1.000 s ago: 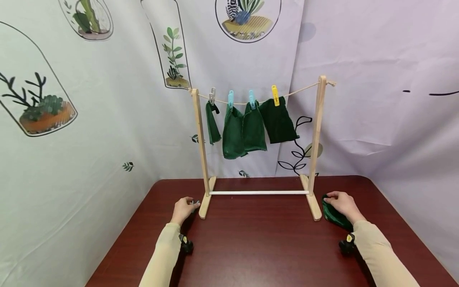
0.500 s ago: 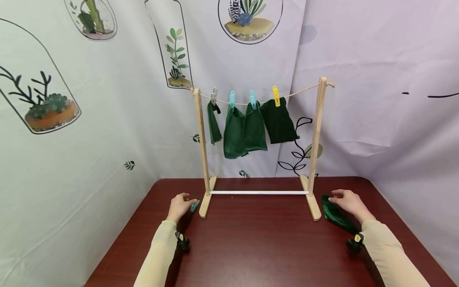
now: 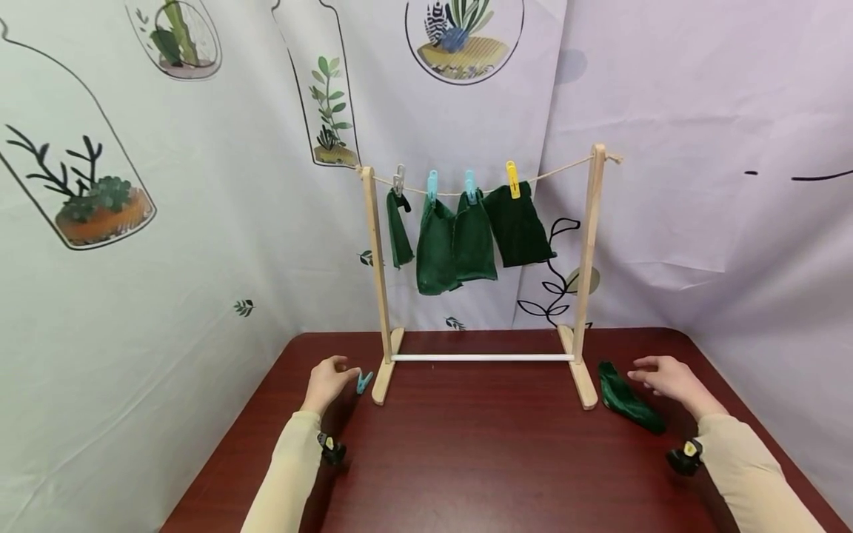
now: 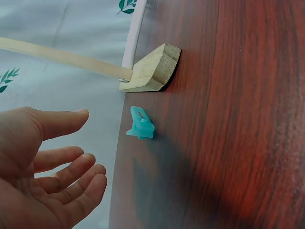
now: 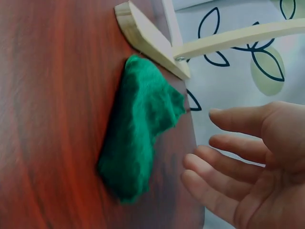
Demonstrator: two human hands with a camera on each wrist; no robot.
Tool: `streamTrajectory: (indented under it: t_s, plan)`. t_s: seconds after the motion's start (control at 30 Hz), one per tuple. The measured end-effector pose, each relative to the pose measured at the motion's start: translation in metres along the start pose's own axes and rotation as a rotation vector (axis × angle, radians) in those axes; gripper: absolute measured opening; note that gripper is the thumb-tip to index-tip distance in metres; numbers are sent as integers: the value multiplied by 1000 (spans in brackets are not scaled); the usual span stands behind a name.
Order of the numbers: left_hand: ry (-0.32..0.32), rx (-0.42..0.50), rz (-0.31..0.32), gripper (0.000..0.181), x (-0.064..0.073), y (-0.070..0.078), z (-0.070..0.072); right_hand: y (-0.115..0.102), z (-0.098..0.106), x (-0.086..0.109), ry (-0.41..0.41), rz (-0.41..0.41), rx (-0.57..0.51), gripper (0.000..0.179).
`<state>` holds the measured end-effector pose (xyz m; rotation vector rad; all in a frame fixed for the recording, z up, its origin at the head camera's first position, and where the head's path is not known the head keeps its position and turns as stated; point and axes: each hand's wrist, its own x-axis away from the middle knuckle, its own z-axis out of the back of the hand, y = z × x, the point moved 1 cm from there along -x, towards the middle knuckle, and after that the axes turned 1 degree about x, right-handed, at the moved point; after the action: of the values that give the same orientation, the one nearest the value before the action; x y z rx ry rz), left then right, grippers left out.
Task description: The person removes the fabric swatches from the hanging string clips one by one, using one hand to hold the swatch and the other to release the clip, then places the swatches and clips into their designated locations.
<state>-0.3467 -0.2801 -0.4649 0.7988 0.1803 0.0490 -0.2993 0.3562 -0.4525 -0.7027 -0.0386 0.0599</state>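
Observation:
A light-blue clothespin (image 3: 363, 382) lies on the table by the rack's left foot. My left hand (image 3: 326, 383) is just left of it, and in the left wrist view a gap shows between the relaxed fingers (image 4: 71, 191) and the clothespin (image 4: 141, 124). On the right, a crumpled dark green cloth (image 3: 626, 403) lies beside the rack's right foot. My right hand (image 3: 674, 381) hovers to its right, holding nothing, its loosely bent fingers (image 5: 224, 176) apart from the cloth (image 5: 131, 133) in the right wrist view.
A wooden rack with a white crossbar (image 3: 480, 357) stands at the back of the brown table (image 3: 486, 459). Its cord carries several green cloths (image 3: 436, 248) hung by clothespins, one of them yellow (image 3: 512, 179). A printed curtain (image 3: 233, 207) hangs behind.
My left hand has let go of the light-blue clothespin and drawn back left. My right hand has released the green cloth and moved away to the right.

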Motion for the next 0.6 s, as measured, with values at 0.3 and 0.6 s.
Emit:
streamTrajectory:
  t_s: [0.3, 0.6]
  plan:
    - [-15, -20, -36, 52, 11, 1, 0, 7, -9, 20, -125, -17, -61, 53]
    - [-9, -30, -86, 45, 23, 11, -7, 0, -24, 21, -118, 6, -2, 54]
